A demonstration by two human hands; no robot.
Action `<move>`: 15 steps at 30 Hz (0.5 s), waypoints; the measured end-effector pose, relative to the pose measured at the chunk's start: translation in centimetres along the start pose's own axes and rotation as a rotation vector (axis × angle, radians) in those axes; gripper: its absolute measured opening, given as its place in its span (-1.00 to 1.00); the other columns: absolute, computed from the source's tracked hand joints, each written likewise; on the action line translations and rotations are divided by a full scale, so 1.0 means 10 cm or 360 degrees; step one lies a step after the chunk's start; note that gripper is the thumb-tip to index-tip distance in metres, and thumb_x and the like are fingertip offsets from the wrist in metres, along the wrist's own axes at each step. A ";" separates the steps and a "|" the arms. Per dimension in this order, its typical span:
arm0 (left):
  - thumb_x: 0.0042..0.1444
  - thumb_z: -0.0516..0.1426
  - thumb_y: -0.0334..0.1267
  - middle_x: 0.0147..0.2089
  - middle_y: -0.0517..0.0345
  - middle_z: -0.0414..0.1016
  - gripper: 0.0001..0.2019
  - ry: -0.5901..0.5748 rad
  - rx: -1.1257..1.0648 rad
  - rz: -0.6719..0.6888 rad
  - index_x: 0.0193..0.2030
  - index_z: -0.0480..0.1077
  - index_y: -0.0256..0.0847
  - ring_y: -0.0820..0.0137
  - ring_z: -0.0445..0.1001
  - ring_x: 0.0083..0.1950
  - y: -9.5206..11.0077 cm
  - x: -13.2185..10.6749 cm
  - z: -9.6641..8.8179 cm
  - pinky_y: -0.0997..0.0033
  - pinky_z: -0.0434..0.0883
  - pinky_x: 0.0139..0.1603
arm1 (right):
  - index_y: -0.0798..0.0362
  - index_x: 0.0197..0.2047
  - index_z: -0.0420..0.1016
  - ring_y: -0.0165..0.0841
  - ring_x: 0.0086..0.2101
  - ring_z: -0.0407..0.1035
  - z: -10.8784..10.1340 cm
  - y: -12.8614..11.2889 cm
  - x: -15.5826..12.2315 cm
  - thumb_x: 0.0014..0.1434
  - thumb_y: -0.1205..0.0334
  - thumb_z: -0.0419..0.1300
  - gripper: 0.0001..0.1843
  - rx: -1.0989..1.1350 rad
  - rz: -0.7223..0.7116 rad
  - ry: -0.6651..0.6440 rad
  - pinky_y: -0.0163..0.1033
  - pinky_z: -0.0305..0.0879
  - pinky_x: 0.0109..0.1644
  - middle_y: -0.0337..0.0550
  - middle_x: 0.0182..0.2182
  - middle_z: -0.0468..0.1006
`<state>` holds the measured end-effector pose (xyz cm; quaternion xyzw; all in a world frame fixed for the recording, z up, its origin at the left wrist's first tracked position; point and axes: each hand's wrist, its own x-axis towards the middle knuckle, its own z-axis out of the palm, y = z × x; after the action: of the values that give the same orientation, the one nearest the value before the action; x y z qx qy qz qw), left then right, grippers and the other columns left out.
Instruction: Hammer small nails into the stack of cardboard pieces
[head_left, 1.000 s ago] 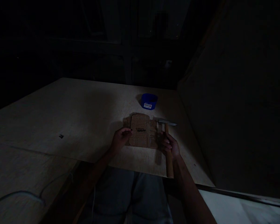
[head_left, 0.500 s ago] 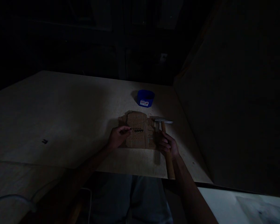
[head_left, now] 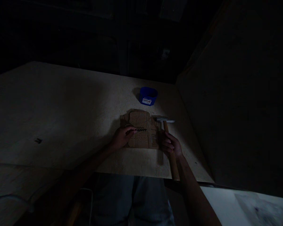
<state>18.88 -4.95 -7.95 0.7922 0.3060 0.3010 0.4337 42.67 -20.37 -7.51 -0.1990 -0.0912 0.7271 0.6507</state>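
Observation:
My right hand [head_left: 171,145] is closed round the wooden handle of a hammer [head_left: 174,164], whose metal head points up and away from me. Over the left part of a brown cardboard piece [head_left: 139,139], full of small holes, my left hand [head_left: 122,137] is pinched. Its fingertips are at the left end of a row of small dark pieces [head_left: 141,129] on the cardboard. Whatever lies between those fingertips is too small and dark to name.
A blue plastic tub [head_left: 148,96] with a white label stands beyond the cardboard. Small dark bits [head_left: 38,141] lie far left on the pale tabletop [head_left: 85,103]. A dark upright panel [head_left: 245,110] borders the right side. A cable [head_left: 11,197] runs at lower left.
My left hand has moved slightly right, its fingertips now meeting the row of dark pieces. My right hand keeps its hold on the hammer. The view has shifted a little.

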 end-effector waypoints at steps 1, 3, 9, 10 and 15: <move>0.21 0.16 -0.14 -0.15 0.08 0.63 -0.80 -0.0005 0.0017 0.0038 -0.17 0.58 -0.12 0.29 0.58 -0.10 -0.01 0.01 0.00 0.32 0.45 -0.03 | 0.10 -0.17 0.37 -0.66 -0.78 -0.03 0.00 0.00 0.00 0.30 0.30 0.21 -0.92 -0.0010 -0.0001 0.0001 -0.60 0.01 -0.79 -0.54 -0.63 0.20; 0.24 0.14 -0.18 -0.15 0.07 0.61 -0.81 -0.0015 0.0055 0.0089 -0.16 0.57 -0.13 0.29 0.57 -0.09 -0.02 0.02 0.00 0.32 0.45 -0.04 | 0.09 -0.16 0.37 -0.66 -0.78 -0.03 0.00 0.00 -0.01 0.30 0.30 0.22 -0.91 -0.0027 0.0008 -0.0001 -0.61 0.00 -0.80 -0.55 -0.63 0.19; 0.28 0.09 -0.24 -0.13 0.04 0.58 -0.80 -0.0056 0.0203 0.0179 -0.15 0.56 -0.16 0.28 0.54 -0.07 0.01 0.03 0.00 0.29 0.44 0.00 | 0.09 -0.16 0.36 -0.66 -0.77 0.01 -0.03 0.00 0.00 0.33 0.30 0.18 -0.94 -0.0014 0.0006 -0.0024 -0.60 0.00 -0.78 -0.53 -0.62 0.23; 0.29 0.09 -0.25 -0.11 0.04 0.57 -0.80 -0.0061 0.0234 0.0180 -0.15 0.55 -0.16 0.28 0.54 -0.07 0.02 0.03 0.00 0.28 0.45 0.01 | 0.08 -0.16 0.36 -0.66 -0.77 0.02 -0.04 0.00 0.00 0.34 0.30 0.17 -0.95 -0.0008 0.0012 -0.0044 -0.60 0.01 -0.78 -0.53 -0.62 0.24; 0.32 0.05 -0.24 -0.09 0.05 0.56 -0.78 -0.0125 0.0417 0.0212 -0.13 0.54 -0.16 0.30 0.52 -0.06 0.06 0.03 -0.02 0.30 0.44 0.03 | 0.08 -0.14 0.36 -0.65 -0.76 0.05 0.00 0.00 0.00 0.35 0.30 0.15 -0.96 -0.0011 0.0022 -0.0079 -0.60 0.03 -0.77 -0.53 -0.62 0.24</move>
<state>19.06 -4.87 -7.27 0.8718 0.2723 0.2554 0.3173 42.72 -20.37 -7.54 -0.1836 -0.1085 0.7360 0.6426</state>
